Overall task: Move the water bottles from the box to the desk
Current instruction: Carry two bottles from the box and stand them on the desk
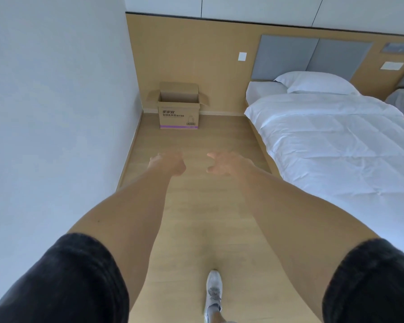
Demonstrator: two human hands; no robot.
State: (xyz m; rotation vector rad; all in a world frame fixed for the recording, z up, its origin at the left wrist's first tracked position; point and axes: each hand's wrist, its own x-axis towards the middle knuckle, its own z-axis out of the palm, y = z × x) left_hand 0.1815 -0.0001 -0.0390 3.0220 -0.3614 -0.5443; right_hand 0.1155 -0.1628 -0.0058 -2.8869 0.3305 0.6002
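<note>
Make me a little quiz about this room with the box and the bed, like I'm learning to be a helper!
1. True or false: the left hand is gripping a water bottle.
2. Where does the cardboard box stand? A) on the bed B) on the floor by the wall C) on a desk
3. Fill in: the box's top flaps are ____.

Key
1. False. Both the left hand and the right hand are held out in front with spread fingers, holding nothing.
2. B. It stands on the floor, left of the bed.
3. Open. What is inside cannot be seen from here.
</note>
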